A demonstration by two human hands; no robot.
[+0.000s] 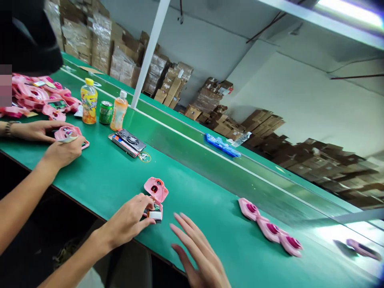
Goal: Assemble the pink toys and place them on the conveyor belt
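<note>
My left hand (129,222) is closed on the near half of an opened pink toy camera (161,209). A green circuit board and a silver battery (155,216) show inside that half. Just beyond it lies the other pink shell (156,189), with thin wires running between the two. Empty and with fingers spread, my right hand (201,256) hovers to the right of the camera, apart from it. Farther right, several pink camera bodies (272,229) with magenta lens rings lie in a touching row.
At left, a co-worker's hands (64,148) hold another pink shell, near a heap of pink parts (36,94). Two drink bottles (89,102), a green can (106,113) and a flat box (127,143) stand on the green table (102,180). A blue object (222,145) lies across the table.
</note>
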